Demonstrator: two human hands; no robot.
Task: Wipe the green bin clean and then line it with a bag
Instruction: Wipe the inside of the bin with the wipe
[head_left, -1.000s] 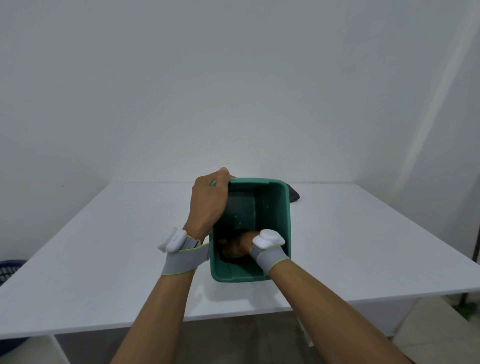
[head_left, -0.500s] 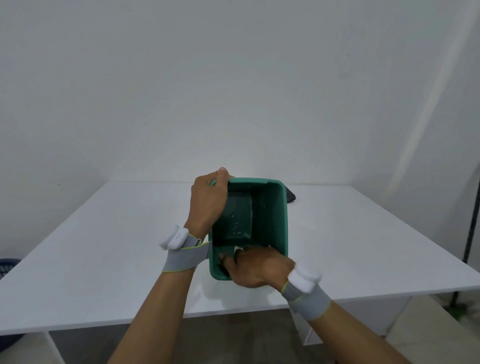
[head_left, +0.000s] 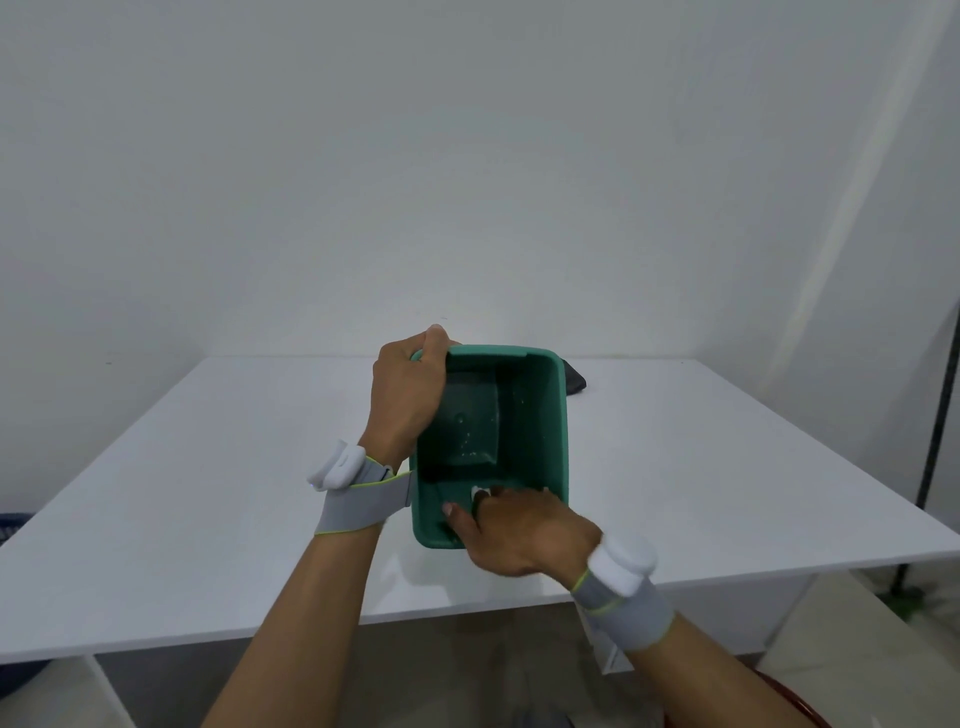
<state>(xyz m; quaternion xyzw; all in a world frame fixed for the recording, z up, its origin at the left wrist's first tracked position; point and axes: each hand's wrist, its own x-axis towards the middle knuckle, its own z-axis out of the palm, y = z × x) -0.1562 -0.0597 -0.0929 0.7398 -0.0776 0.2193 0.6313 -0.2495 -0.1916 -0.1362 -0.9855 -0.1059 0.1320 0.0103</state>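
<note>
The green bin (head_left: 550, 415) stands on the white table (head_left: 208, 467), tilted with its opening toward me. Drops of water show on its inner bottom. My left hand (head_left: 408, 395) grips the bin's far left rim. My right hand (head_left: 514, 530) lies over the near rim, pressing a small white cloth (head_left: 478, 491) against the inside of the near wall; only a scrap of the cloth shows between the fingers. A dark folded bag (head_left: 574, 382) lies on the table behind the bin, mostly hidden by it.
The table's front edge (head_left: 467, 613) runs just under my forearms. A blue basket (head_left: 13, 522) sits on the floor at the left. A black stand pole (head_left: 935, 431) rises at the right.
My right hand has come up from deep inside the bin to the near wall and rim. The left hand has kept its hold on the rim.
</note>
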